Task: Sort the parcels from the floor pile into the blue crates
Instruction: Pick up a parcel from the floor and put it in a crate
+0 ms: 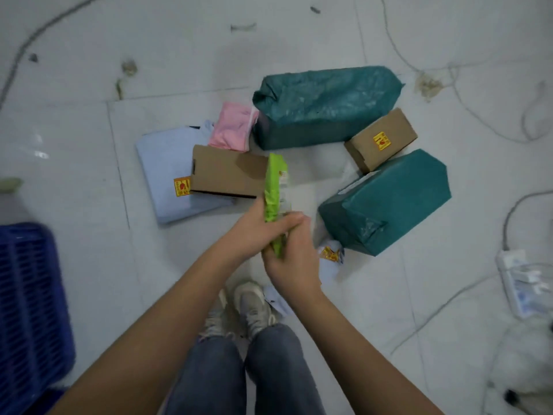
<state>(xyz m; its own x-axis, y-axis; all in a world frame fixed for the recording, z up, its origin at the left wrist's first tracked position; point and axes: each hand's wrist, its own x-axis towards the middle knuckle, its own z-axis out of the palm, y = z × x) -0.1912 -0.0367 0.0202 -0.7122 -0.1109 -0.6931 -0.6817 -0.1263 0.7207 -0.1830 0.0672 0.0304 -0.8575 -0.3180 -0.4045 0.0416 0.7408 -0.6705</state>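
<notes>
We see a white tiled floor [74, 139] with parcels lying on it. At the left edge stands 1 blue crate [30, 310], well apart from the pile. The biggest parcel is a long dark green bag [326, 103] at the back. A second green parcel [389, 199] lies to the right, nearer to us. A flat pale blue parcel [161, 175] lies on the left, with a yellow sticker on it. A long brown box [227, 175] lies partly on top of it. A smaller brown box [380, 139] with a yellow sticker sits between the 2 green parcels. A small pink parcel [233, 127] is tucked beside the end of the long green bag.

In front of the pile, both hands hold a thin bright green parcel [275, 187] up off the floor. It stands on its edge, pointing away from us. The left hand [254, 229] has its fingers curled over the near part of it. The right hand [290, 259] grips the bottom end from the other side. The 2 hands touch each other.

Below the hands we see blue jeans and 2 pale shoes [248, 307]. A little white parcel [329, 259] lies beside the right hand on the floor.
</notes>
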